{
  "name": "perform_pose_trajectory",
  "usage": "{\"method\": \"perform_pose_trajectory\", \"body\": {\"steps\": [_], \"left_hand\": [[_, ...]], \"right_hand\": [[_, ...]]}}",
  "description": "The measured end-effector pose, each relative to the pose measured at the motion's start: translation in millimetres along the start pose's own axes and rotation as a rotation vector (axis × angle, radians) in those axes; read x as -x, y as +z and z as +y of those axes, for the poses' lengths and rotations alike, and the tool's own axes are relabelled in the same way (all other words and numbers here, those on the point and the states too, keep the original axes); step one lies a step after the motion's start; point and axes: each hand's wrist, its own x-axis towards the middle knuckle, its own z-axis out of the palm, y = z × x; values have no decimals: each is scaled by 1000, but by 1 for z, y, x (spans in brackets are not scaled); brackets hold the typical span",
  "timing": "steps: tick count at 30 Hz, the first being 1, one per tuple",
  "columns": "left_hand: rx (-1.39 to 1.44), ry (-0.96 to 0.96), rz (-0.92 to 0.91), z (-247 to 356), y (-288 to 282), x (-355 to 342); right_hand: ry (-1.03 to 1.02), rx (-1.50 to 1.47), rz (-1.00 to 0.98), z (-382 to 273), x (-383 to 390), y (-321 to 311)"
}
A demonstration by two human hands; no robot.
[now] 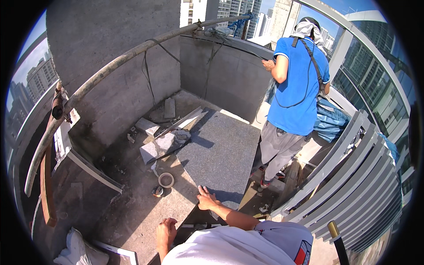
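A large dark grey speckled stone slab point(221, 154) lies in front of me, with shadows across its left side. My right hand point(207, 199) rests near the slab's near-left corner, fingers stretched out and touching its edge. Lower and to the left, my left hand point(166, 233) is apart from the slab, its fingers curled in; whatever they may hold is hidden. A roll of tape point(166, 180) lies on the concrete left of the slab. Beside it is a smaller roll point(157, 191). A broken stone block point(165, 145) sits against the slab's left edge.
A co-worker in a blue shirt point(297, 86) stands beyond the slab on the right. Grey curved slats point(349, 176) lean at the right. A long pole point(132, 51) crosses the upper left. A wooden bar point(47, 190) stands at left, above a white sack point(79, 251). Concrete walls point(216, 66) enclose the back.
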Motion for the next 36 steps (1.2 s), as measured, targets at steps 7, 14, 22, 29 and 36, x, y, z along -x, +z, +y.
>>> {"method": "perform_pose_trajectory", "body": {"steps": [7, 14, 22, 29, 36], "left_hand": [[-46, 173, 90, 4, 0, -9], [-58, 54, 0, -17, -1, 7], [-9, 40, 27, -23, -8, 12], [-50, 41, 23, -23, -12, 15], [-61, -5, -8, -23, -8, 23]], "right_hand": [[30, 17, -39, -1, -6, -2], [56, -3, -43, -3, -7, 0], [79, -15, -27, -5, -8, -3], [49, 20, 10, -5, -12, 3], [42, 21, 11, 0, -14, 5]]}}
